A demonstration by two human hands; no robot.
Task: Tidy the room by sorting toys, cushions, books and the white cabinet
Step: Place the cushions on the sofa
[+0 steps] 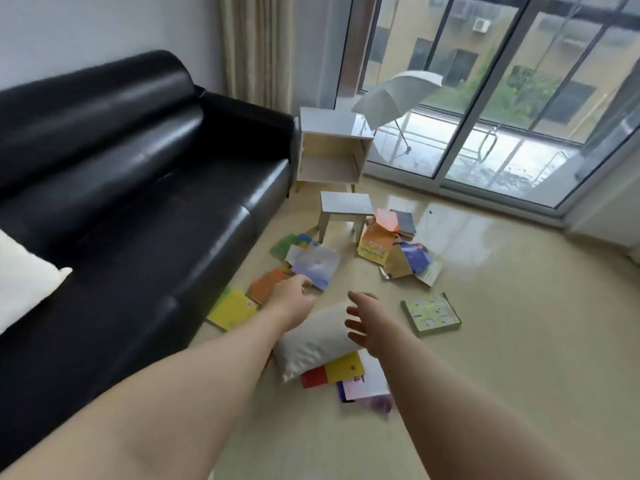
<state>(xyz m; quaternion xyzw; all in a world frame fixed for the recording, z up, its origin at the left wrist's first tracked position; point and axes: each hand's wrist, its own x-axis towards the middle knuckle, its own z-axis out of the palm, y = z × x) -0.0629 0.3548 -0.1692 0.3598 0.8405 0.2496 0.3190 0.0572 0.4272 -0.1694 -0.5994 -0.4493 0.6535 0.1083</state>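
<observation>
Beige cloth marks the nearest task item: a floor cushion [311, 341] lying tilted on the tiled floor [502, 358], its lower end propped on a red-and-yellow book [334, 370] and some loose papers. Both bare arms reach toward it. The left grip [291, 301] hangs over the cushion's far end with fingers loosely curled and holding nothing. The right grip [363, 323] is released, fingers spread, just beside the cushion's right edge. Whether either one touches the fabric yet I cannot tell. One grip at each end suggests a two-sided lift, sensible for a soft, bulky thing that would sag if taken by one corner.

Its likely home is the black sofa [138, 168] along the left, where a white cushion [24, 282] already rests on the seat. Lifting it should also uncover the book it lies on.

Other books are scattered between sofa and window: a yellow book [233, 308] and an orange book [265, 285] near the sofa's base, a green book [431, 313] flat on the floor to the right, and a book heap [398, 247] farther off. The white cabinet [332, 147] stands upright beside the sofa's arm with its compartment bare, and a small white stool-shaped piece [344, 207] stands on the floor in front of it, touching the heap. I judge the tidying barely begun, cushions first, books and cabinet later. No toys are clearly visible.
</observation>
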